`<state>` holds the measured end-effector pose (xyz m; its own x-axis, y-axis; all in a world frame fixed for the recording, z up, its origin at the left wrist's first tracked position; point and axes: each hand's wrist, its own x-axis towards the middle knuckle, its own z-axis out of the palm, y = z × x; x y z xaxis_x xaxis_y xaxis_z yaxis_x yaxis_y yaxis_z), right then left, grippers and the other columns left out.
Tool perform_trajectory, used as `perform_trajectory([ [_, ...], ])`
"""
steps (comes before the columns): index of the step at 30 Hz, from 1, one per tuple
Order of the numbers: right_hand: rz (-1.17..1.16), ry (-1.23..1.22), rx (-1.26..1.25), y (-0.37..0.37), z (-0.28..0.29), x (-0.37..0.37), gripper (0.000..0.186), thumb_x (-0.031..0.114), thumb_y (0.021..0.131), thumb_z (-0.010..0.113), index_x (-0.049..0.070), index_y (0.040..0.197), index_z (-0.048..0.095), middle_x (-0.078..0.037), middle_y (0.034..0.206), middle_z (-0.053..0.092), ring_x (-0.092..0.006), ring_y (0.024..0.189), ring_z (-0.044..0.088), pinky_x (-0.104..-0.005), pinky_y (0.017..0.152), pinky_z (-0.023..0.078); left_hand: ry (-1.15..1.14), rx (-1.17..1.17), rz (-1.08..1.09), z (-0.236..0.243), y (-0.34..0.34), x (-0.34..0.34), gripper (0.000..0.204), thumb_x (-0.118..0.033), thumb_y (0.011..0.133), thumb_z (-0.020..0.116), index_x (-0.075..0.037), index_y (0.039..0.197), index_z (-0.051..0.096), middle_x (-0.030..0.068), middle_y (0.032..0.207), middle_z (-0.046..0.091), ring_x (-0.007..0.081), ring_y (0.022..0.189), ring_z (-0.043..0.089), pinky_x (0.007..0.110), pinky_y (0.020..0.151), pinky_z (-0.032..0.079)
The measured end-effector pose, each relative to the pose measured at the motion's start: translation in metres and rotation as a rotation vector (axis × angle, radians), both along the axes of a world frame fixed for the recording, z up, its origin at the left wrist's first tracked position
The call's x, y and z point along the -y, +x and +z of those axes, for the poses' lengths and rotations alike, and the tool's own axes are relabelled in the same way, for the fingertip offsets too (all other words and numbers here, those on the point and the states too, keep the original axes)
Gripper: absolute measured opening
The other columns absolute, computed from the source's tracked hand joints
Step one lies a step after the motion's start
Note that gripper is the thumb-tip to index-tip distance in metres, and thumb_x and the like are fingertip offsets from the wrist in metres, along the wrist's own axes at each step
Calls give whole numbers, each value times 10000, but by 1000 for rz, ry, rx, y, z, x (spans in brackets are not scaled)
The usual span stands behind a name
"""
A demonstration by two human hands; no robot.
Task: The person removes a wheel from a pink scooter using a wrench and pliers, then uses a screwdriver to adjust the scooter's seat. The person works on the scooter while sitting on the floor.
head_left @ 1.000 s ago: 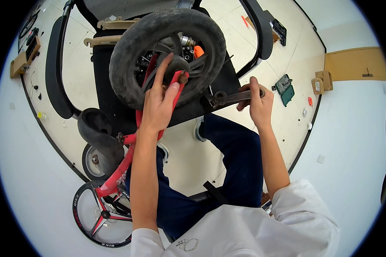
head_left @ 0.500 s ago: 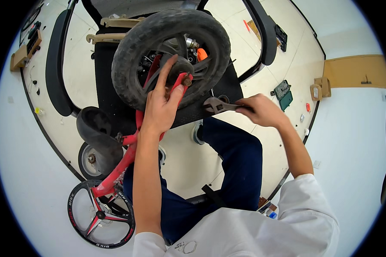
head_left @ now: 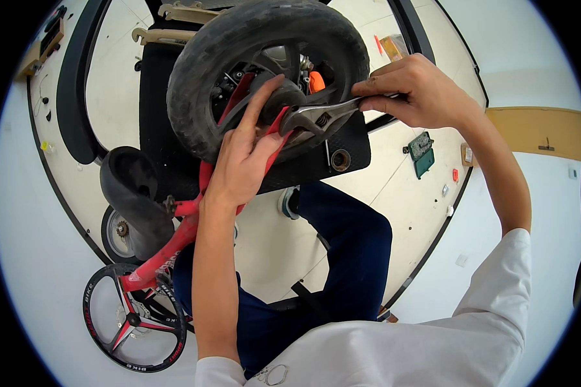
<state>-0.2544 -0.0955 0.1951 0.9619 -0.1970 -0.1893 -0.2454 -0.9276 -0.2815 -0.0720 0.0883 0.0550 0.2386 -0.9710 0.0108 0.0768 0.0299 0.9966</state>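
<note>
Now holds the adjustable wrench point(head_left: 317, 120) at the axle end of the red fork point(head_left: 205, 173), raised from above the seat point(head_left: 157, 116) edge.
Pinches its handle in the right hand point(head_left: 425, 90), with its head just right of the left thumb; clasps the fork in the left hand point(head_left: 240, 161), index finger over the wheel point(head_left: 199, 84) hub.

Wide fisheye view from head height, looking down over a white shirt point(head_left: 394, 355), near the left hand point(head_left: 237, 169) and right hand point(head_left: 419, 93), this room's walls point(head_left: 552, 213) bowing at its edge.
</note>
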Motion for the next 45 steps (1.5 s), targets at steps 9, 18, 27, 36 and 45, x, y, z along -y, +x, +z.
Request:
perform_trajectory([
  [9,-153,134,-60,-7,-10,-16,181,132,887,712,5,1014,737,-179,817,711,-318,719,685,-354,668,534,-93,-82,-53,-7,8,0,727,-131,797,494,-89,1516,397,157,1115,669,223,923,636,300,956,444],
  [18,-693,807,341,-39,-119,-100,145,143,1003,577,0,1000,559,-46,653,593,-93,540,537,-257,512,422,-109,-87,-29,-6,5,6,660,-222,866,416,-58,1506,408,187,1270,623,269,1118,609,326,1050,391],
  [27,-783,901,616,-14,-151,-145,117,115,1023,519,1,1048,519,-19,725,535,-68,569,443,-229,510,341,-109,-163,34,-5,3,7,641,-251,904,368,-9,1496,411,158,1470,490,253,1348,468,324,1139,302],
  [36,-888,1054,542,4,-139,-164,144,141,1001,554,13,1055,518,-48,638,556,-135,555,518,-286,563,436,-113,-310,-31,-8,3,9,659,-268,935,362,19,1528,332,144,1546,390,241,1389,421,334,1168,283],
  [45,-472,484,281,-32,-81,-55,255,242,934,677,-8,982,689,-154,751,649,-231,626,621,-329,609,490,-116,-279,-35,-11,4,9,681,-261,920,369,48,1524,314,167,1548,371,257,1396,417,360,1168,310],
])
